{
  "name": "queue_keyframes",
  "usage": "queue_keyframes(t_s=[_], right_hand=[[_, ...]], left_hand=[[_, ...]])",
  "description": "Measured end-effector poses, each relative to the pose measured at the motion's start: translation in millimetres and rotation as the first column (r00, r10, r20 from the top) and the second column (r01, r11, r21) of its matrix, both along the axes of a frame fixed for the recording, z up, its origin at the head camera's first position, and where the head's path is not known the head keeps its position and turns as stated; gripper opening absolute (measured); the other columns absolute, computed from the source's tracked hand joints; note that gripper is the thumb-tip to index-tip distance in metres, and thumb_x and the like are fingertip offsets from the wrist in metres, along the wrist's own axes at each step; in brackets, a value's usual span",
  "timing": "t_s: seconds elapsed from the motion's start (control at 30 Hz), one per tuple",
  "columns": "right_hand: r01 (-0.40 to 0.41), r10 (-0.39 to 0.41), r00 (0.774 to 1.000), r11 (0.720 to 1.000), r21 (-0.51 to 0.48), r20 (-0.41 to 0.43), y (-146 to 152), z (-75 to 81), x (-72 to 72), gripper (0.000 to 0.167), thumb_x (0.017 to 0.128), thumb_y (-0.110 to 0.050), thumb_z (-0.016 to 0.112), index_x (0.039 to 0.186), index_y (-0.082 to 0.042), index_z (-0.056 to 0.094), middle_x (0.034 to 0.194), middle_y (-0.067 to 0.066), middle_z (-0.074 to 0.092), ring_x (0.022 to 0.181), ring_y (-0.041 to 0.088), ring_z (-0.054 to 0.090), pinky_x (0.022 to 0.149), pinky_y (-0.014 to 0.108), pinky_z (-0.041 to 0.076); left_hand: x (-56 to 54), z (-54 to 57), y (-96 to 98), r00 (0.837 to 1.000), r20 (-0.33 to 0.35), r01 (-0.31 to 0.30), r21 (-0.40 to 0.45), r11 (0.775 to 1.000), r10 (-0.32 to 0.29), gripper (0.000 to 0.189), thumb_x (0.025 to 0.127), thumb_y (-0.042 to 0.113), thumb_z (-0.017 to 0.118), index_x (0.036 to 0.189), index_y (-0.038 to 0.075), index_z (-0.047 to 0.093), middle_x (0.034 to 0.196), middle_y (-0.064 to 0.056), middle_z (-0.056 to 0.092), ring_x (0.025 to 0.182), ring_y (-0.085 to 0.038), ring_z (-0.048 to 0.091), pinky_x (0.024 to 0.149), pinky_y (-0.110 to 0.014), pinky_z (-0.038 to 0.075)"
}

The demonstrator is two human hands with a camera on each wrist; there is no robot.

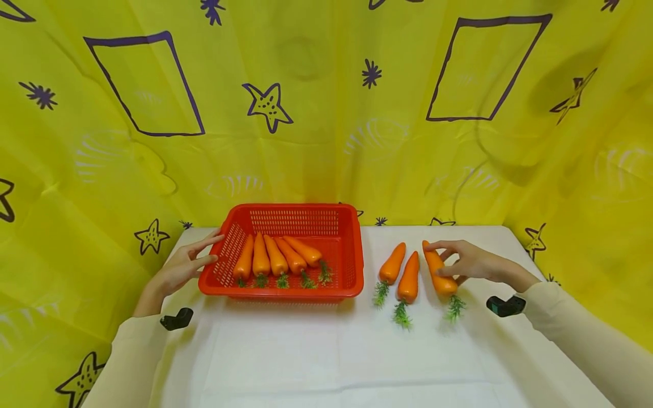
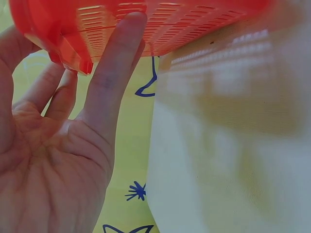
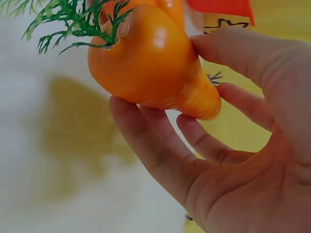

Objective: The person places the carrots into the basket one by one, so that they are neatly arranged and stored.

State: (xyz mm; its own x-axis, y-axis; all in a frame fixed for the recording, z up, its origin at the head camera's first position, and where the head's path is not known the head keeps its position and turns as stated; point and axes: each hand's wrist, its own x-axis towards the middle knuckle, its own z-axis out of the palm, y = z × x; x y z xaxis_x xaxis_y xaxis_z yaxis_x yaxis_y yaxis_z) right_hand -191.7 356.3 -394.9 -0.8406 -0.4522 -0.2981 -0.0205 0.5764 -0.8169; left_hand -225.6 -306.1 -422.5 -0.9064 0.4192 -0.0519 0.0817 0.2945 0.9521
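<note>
My right hand holds an orange toy carrot with a green leafy tuft, thumb on one side and curled fingers on the other. In the right wrist view the carrot has its thick end towards the camera, and a shadow falls on the cloth beside it. Two more carrots, a left one and a nearer one, lie between that hand and the red plastic basket. My left hand grips the basket's left rim; one finger lies against the slotted outer wall.
Several carrots lie side by side in the basket's left part, tufts towards me. A white cloth covers the table. Yellow patterned curtains hang close behind and at both sides.
</note>
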Motion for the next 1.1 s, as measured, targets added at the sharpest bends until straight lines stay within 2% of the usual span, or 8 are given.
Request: queue_keyframes(t_s=[0.13, 0.33, 0.6, 0.87, 1.1], right_hand=[[-0.006, 0.006, 1.000, 1.000, 0.017, -0.022, -2.7, 18.0, -2.9, 0.072, 0.094, -0.012, 0.075, 0.156, 0.000, 0.039, 0.139, 0.039, 0.041, 0.096, 0.032, 0.069, 0.075, 0.042, 0.061], [-0.042, 0.045, 0.998, 0.998, 0.054, -0.053, -13.9, 41.1, -10.1, 0.071, 0.095, -0.015, 0.074, 0.157, -0.004, 0.040, 0.142, 0.036, 0.040, 0.110, 0.038, 0.066, 0.077, 0.041, 0.061], [-0.091, 0.095, 0.992, 0.995, 0.049, -0.086, -40.6, 66.6, -27.1, 0.070, 0.096, -0.017, 0.075, 0.157, -0.008, 0.041, 0.143, 0.032, 0.040, 0.107, 0.034, 0.068, 0.079, 0.041, 0.060], [-0.145, 0.150, 0.981, 0.988, 0.051, -0.122, -84.1, 83.9, -50.3, 0.069, 0.095, -0.016, 0.075, 0.157, -0.012, 0.044, 0.141, 0.028, 0.045, 0.100, 0.032, 0.069, 0.080, 0.042, 0.060], [-0.203, 0.206, 0.969, 0.978, 0.035, -0.135, -132.2, 88.7, -69.7, 0.065, 0.097, -0.015, 0.072, 0.157, -0.018, 0.045, 0.141, 0.023, 0.048, 0.094, 0.030, 0.071, 0.080, 0.042, 0.060]], left_hand=[[0.2, -0.1, -0.1, 1.000, -0.004, 0.004, 0.002, 1.000, -0.004, 0.063, 0.105, 0.014, 0.059, 0.160, 0.001, 0.031, 0.173, -0.011, 0.002, 0.151, -0.048, 0.016, 0.087, -0.035, 0.057], [0.3, -0.7, -1.2, 1.000, 0.006, 0.001, 0.009, 1.000, -0.001, 0.063, 0.105, 0.014, 0.059, 0.160, 0.001, 0.031, 0.173, -0.010, 0.002, 0.151, -0.048, 0.016, 0.089, -0.037, 0.056], [-1.6, -1.0, -1.8, 1.000, 0.013, 0.007, 0.007, 1.000, -0.007, 0.063, 0.105, 0.016, 0.060, 0.160, 0.003, 0.032, 0.173, -0.008, 0.002, 0.152, -0.046, 0.014, 0.089, -0.038, 0.056], [-2.3, -1.2, -2.1, 1.000, 0.027, 0.004, 0.031, 0.999, -0.005, 0.062, 0.106, 0.015, 0.059, 0.160, 0.002, 0.032, 0.173, -0.006, 0.001, 0.152, -0.045, 0.014, 0.088, -0.035, 0.057], [-3.4, -2.4, -3.0, 0.999, 0.033, 0.016, 0.037, 0.999, -0.017, 0.062, 0.106, 0.015, 0.057, 0.161, 0.003, 0.031, 0.173, -0.006, 0.000, 0.153, -0.045, 0.013, 0.091, -0.038, 0.056]])
